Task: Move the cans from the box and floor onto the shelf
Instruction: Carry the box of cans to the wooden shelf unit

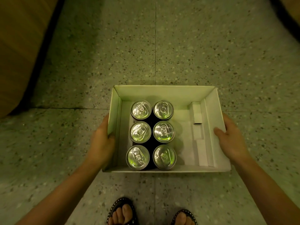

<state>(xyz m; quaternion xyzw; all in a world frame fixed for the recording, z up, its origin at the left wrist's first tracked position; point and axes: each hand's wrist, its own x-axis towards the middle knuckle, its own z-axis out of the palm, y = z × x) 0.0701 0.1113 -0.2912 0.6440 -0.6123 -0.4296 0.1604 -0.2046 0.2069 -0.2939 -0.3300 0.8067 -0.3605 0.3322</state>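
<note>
Cans (pixel 152 134), six upright in two rows of three, fill the left part of a white cardboard box (pixel 164 91) above the speckled terrazzo floor (pixel 211 54). The left hand (pixel 101 142) and right hand (pixel 230 140) each close their grip on a side wall of it. Studded sandals (pixel 121 211) show below.

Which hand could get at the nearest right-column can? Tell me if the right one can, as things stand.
Probably yes, once freed. The right hand grips the box wall, and the can stands upright, top uncovered, with bare box floor between them.
</note>
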